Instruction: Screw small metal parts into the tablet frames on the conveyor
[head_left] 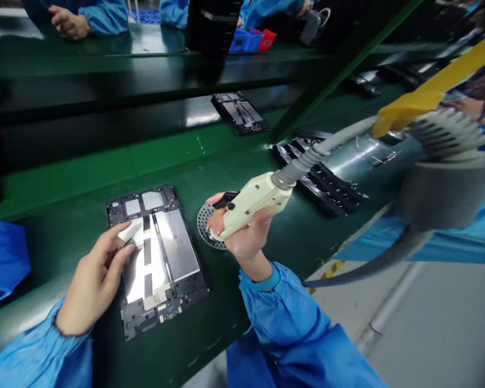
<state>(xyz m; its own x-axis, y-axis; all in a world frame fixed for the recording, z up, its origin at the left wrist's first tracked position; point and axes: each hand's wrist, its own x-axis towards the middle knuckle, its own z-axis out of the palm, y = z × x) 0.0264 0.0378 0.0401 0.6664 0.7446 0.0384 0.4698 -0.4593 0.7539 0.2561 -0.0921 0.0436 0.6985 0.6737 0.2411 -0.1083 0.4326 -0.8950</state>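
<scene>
An opened tablet (180, 245) lies on the green bench in front of me, its metal plates and dark ribbon strips exposed. Over its left side, my left hand (99, 275) pinches thumb and forefinger together at a small dark piece, too small to name. My right hand (248, 240) is wrapped round a cream hand-held tool (254, 202) with a thick grey hose at its back. At the tool's front sits a round perforated metal disc (205, 222), just right of the tablet and apart from it.
Another opened tablet (242, 113) lies farther back. Black strip-like parts (327, 186) are stacked at right, near a green post (331, 70). A blue bin (8, 258) stands at left. A grey duct (440, 188) hangs at right. Co-workers' hands (70, 24) rest across the bench.
</scene>
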